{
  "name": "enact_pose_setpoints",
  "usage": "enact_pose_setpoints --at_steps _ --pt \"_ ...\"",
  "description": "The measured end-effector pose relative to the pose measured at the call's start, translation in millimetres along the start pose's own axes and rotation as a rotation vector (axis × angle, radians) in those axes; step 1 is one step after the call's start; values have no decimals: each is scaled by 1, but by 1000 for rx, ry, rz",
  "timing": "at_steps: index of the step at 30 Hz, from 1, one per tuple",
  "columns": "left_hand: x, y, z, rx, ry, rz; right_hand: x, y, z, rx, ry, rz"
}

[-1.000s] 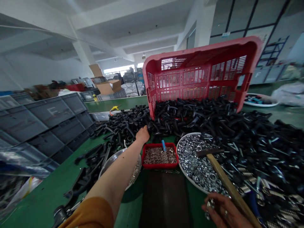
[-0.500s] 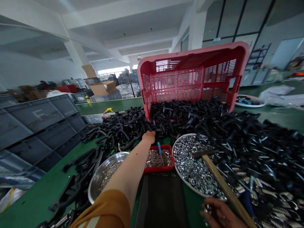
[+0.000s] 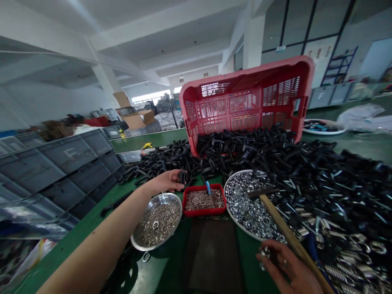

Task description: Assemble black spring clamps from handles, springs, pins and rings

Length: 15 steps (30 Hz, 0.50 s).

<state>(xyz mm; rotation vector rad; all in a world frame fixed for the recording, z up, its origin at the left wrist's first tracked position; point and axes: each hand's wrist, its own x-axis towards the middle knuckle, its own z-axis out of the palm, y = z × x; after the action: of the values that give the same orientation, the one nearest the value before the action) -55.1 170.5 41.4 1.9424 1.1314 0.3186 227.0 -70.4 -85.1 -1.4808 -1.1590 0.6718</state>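
The bare left forearm (image 3: 113, 230) slants from the lower left to mid-frame, where the left hand (image 3: 175, 180) points rightward, thumb and fingers gripping, while the right hand (image 3: 289, 267) curls at lower right, digits pinching toward the left.

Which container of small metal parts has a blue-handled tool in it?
The red box in the middle: only it holds the blue-handled tool; the silver bowl and white tray are round.
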Motion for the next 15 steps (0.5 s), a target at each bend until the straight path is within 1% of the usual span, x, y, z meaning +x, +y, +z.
enact_pose_setpoints --at_steps 2,3,4,5,7,8,10,12,13,15 --pt "-23 13 29 -52 11 41 0 -8 1 21 28 25" --pt "-32 19 48 -38 -14 57 0 -14 2 36 32 34" --pt "-41 24 69 -35 -34 109 0 -21 2 51 28 34" --pt "-47 28 90 -68 -65 154 0 -29 3 66 15 29" --pt "-54 29 130 -164 -60 201 0 -48 5 100 -18 6" --pt "-55 27 148 -195 -25 211 0 -57 6 127 -32 -1" --pt "-52 18 177 -229 100 205 2 -73 10 194 -58 -3" --pt "-47 8 193 -172 182 190 5 -82 13 252 -77 9" --pt "-45 4 196 -118 199 194 7 -83 13 273 -79 11" --pt "-44 4 194 -1 207 246 11 -80 11 308 -54 14"
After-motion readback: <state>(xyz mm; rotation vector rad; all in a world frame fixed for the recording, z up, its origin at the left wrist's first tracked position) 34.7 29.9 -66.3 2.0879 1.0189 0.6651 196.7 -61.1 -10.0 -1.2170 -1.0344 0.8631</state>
